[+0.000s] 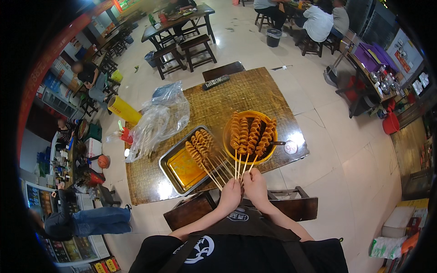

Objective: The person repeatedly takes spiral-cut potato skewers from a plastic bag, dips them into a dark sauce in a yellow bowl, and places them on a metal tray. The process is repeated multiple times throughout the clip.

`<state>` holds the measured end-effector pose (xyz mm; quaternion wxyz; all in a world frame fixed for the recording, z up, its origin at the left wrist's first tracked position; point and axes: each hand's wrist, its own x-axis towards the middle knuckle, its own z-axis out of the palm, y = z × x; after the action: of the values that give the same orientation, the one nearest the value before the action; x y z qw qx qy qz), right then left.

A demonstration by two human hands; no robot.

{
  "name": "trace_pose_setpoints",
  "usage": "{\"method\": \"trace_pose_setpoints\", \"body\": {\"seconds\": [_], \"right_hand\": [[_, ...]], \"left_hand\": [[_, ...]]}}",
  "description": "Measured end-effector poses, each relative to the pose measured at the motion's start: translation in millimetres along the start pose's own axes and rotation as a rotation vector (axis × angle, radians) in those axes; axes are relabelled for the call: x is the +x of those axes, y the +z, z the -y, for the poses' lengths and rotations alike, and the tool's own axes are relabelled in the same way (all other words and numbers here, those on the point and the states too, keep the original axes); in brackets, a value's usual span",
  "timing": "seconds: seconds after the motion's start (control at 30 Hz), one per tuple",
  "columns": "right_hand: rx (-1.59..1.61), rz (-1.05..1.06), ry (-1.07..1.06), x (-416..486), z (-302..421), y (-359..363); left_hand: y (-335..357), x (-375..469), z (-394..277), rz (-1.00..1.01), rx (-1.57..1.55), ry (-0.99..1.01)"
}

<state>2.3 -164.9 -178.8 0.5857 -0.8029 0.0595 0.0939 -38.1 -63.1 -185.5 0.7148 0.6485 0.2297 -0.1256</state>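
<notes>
Several bamboo skewers threaded with spiral-cut, browned food (254, 131) fan out from my two hands, which meet at the stick ends. My left hand (231, 194) grips the sticks beside my right hand (255, 187), which pinches them too. The food end rests over a yellow bowl (226, 150) of dark sauce, with a dark handle (278, 143) jutting from its right side. To the left sits a metal tray (167, 170) with an orange-yellow, oily-looking bottom. More food skewers (199, 146) lie across its right side, their sticks pointing toward my hands.
On the wooden table (205, 112) lie a clear plastic bag (164, 119) with thin sticks in it and a black remote control (216, 82). A yellow cylinder (124, 110) and a red cup (126, 135) stand by its left edge. A wooden stool (295, 208) is tucked near me. People sit at farther tables.
</notes>
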Motion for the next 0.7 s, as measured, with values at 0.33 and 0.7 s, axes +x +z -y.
{"method": "trace_pose_setpoints", "body": {"seconds": [0.33, 0.7], "right_hand": [[0.583, 0.166, 0.315, 2.4, -4.3, -6.1], [0.631, 0.105, 0.317, 1.2, -6.8, -0.8]], "left_hand": [[0.7, -1.4, -9.4, 0.084, -0.199, -0.161], [2.9, 0.1, -7.4, 0.017, 0.063, -0.100]]}}
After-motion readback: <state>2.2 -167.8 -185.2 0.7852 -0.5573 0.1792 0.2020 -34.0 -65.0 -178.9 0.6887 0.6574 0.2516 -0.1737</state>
